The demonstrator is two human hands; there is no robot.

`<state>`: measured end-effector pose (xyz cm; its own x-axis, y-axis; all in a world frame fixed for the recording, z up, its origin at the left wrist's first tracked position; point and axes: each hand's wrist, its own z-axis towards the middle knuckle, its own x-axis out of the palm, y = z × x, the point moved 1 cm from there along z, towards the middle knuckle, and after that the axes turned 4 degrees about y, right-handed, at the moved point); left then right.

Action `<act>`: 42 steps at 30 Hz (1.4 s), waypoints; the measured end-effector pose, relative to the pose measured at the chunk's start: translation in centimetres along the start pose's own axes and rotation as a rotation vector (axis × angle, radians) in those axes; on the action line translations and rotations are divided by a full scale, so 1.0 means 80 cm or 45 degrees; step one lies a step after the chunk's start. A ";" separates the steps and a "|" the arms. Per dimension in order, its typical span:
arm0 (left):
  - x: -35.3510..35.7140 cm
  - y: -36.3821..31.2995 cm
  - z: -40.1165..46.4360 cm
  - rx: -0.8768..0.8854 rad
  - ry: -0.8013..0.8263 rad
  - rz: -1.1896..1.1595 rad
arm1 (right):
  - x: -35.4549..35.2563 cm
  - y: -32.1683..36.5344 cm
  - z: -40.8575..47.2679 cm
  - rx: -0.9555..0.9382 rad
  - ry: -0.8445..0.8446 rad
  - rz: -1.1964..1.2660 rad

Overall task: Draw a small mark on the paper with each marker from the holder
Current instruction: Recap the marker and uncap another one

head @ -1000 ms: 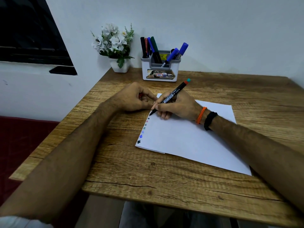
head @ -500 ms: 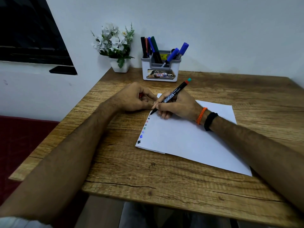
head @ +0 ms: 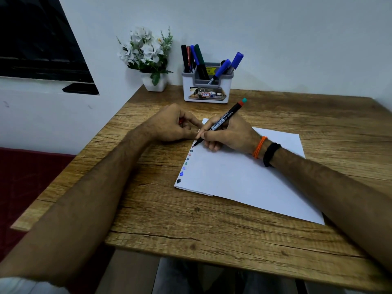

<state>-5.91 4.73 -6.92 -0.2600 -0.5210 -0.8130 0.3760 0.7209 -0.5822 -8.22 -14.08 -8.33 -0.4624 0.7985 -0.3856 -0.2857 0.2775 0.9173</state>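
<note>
Fingers (head: 204,135) of the right hand (head: 231,134) pinch a black pen (head: 220,122) in a writing grip, its tip resting on or just above the paper (head: 244,177) at the far end of a row of small coloured marks (head: 186,164) along the sheet's left edge. The pen slants up and away, its red and teal end pointing toward the holder (head: 206,88). The left hand (head: 171,126) lies curled just beside the right, at the sheet's far left corner; a glimpse of red inside the curl suggests a held cap, though this cannot be confirmed. The sheet lies flat on the wooden table (head: 212,230). The holder stands at the table's far edge, well apart from the paper, with several more pens upright or leaning in it; a small pot of white flowers (head: 148,52) sits just to its left. Risks, as judged from here: the tip works close to the paper's edge and could slip off and ink the table; the writing hand's heel could smear wet marks; the sheet, weighted only by the hands, could shift under a stroke.
</note>
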 end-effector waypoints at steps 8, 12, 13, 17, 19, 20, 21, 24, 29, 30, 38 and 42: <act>0.001 0.000 -0.001 0.018 -0.005 0.013 | -0.001 0.000 0.001 -0.009 0.021 0.001; -0.001 -0.001 -0.001 0.016 -0.002 0.004 | 0.000 -0.001 0.002 0.003 0.011 0.005; -0.001 -0.001 -0.002 0.018 -0.001 0.008 | 0.000 -0.001 0.002 0.003 0.003 0.008; 0.000 -0.002 -0.002 0.016 -0.005 0.020 | 0.000 -0.001 0.001 -0.012 0.026 -0.014; 0.000 -0.001 -0.002 0.012 -0.002 0.027 | 0.000 -0.001 0.001 -0.008 0.007 -0.006; 0.000 -0.001 -0.001 0.012 -0.004 0.032 | 0.000 -0.001 0.001 -0.010 -0.003 -0.001; -0.001 -0.002 -0.001 0.010 -0.008 0.036 | 0.000 0.000 0.001 -0.014 -0.004 -0.001; 0.000 -0.001 -0.001 0.006 -0.010 0.036 | -0.001 0.000 0.000 -0.021 0.019 -0.019; 0.000 0.001 0.000 0.008 0.006 0.000 | 0.000 -0.001 0.001 -0.020 -0.008 0.007; 0.000 0.001 0.000 0.008 0.002 0.007 | 0.000 -0.001 0.001 -0.027 0.001 -0.001; 0.000 0.002 0.000 0.040 -0.006 0.007 | -0.002 -0.004 0.003 -0.040 0.003 0.065; 0.000 0.001 0.001 -0.006 0.002 0.005 | -0.005 -0.001 0.003 -0.062 -0.048 0.181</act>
<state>-5.80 4.80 -6.96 -0.2597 -0.5174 -0.8154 0.3731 0.7250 -0.5789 -7.79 -14.31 -8.20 -0.4698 0.8474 -0.2473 -0.2605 0.1346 0.9560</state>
